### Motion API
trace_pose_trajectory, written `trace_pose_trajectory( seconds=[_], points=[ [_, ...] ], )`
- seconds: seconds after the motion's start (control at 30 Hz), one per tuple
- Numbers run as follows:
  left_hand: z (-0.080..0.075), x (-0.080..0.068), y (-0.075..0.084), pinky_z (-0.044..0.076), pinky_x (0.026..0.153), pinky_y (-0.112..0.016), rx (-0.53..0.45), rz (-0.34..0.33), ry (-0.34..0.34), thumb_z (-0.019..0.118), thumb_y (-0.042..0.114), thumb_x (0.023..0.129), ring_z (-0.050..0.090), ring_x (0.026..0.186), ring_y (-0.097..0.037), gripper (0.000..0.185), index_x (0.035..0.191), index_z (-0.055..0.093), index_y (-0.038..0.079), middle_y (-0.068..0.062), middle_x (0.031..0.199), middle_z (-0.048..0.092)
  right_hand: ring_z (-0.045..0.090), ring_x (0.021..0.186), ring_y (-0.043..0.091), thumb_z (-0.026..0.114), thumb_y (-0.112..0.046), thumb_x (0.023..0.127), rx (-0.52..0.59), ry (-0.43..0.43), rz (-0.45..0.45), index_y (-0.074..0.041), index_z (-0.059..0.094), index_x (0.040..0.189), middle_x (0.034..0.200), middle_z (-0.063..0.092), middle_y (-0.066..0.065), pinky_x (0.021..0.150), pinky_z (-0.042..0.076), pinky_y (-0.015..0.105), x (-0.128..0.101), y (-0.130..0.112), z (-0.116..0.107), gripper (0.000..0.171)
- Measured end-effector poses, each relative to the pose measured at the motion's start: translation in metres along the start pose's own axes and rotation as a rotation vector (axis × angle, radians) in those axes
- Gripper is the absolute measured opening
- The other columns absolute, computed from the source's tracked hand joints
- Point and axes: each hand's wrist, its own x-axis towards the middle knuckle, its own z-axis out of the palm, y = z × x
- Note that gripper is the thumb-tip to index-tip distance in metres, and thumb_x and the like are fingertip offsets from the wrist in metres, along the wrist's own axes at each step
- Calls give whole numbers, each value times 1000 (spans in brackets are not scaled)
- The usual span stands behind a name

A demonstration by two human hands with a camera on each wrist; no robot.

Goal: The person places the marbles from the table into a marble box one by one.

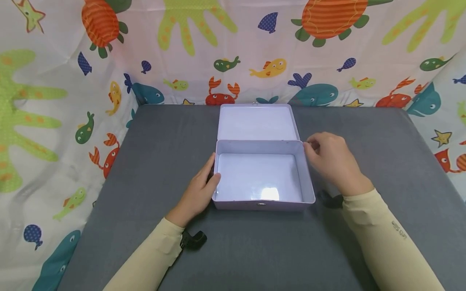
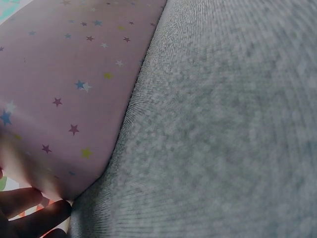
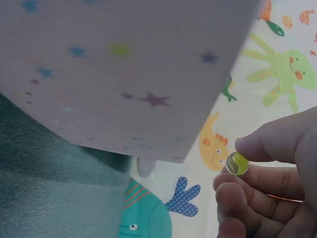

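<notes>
A pale lilac tin box (image 1: 260, 205) with a hinged lid (image 1: 257, 121) stands with the lid folded back, its inside bare. Small coloured stars dot its outer side (image 2: 64, 64). My left hand (image 1: 196, 194) holds the box's left wall, thumb over the rim and fingers along the outside. In the left wrist view only some fingertips (image 2: 42, 220) show, by a corner. Beside the box's right rear corner is my right hand (image 1: 333, 161). Between thumb and fingers it pinches a clear glass marble (image 3: 237, 163) with a yellow swirl, which the head view hides.
The box stands on a grey cloth-covered table (image 1: 262, 250). A white curtain (image 1: 196, 68) printed with sea animals hangs behind and along both sides. Dark straps with a black piece (image 1: 194, 240) sit at the wrists.
</notes>
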Motion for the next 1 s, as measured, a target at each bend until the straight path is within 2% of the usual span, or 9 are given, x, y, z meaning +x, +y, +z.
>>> trace_pose_trajectory(
  seconds=[0.23,0.5,0.7,1.0],
  points=[
    [-1,1,-1,22,127,-53,-3,4,1,42,43,112,19,160,-18,66,170,11,33,7,175,17,66,79,31,64,-15,101,0,4,-51,7,75,110,96,73,23,72,62,52,10,-12,-3,27],
    [0,2,-1,22,127,-52,-1,10,2,43,40,112,19,160,-17,66,170,12,34,8,174,17,65,75,30,63,-14,100,-57,19,-104,7,75,103,90,72,21,69,62,51,19,-23,-9,24],
    [-2,2,-2,22,128,-52,-2,15,2,43,40,112,20,160,-17,66,170,13,31,7,174,18,64,79,30,65,-16,100,-44,-12,-123,6,75,107,93,71,20,67,60,48,27,-39,-13,25],
    [-2,1,-1,23,127,-51,12,-1,0,41,43,112,21,159,-17,65,170,14,31,8,174,19,63,83,30,62,-18,101,-21,-48,-144,4,76,108,96,72,18,69,58,46,37,-60,-4,27]
  ],
)
